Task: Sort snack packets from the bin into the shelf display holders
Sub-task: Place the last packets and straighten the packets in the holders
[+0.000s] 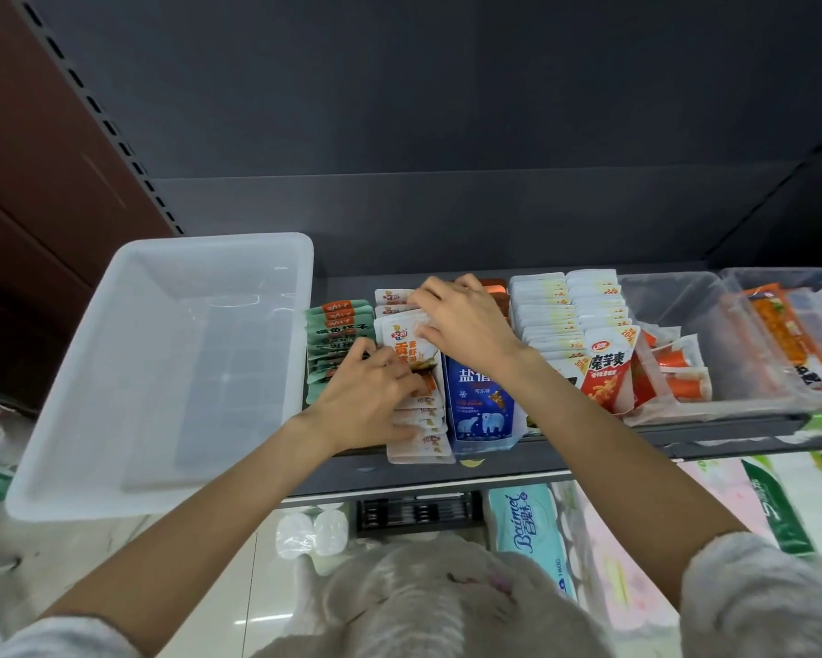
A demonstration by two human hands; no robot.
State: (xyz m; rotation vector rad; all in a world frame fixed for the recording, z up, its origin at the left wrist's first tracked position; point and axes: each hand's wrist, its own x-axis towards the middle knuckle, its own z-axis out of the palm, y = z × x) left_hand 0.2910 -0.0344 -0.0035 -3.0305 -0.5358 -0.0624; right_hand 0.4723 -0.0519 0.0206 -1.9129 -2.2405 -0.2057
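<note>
Tidying white-and-orange snack packets in the shelf row

Left hand (371,391) curled on the row of white foil packets (420,420) to keep it upright; right hand (461,320) pinching one white packet with orange print (406,341) to slot it in; translucent white plastic bin (162,372) standing empty just beside, so sorting probably near finished

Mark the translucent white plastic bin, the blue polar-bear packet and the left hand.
translucent white plastic bin (276,296): head view, bare right wall.
blue polar-bear packet (482,410): head view, front face.
left hand (371,396): head view, back of hand.
</note>
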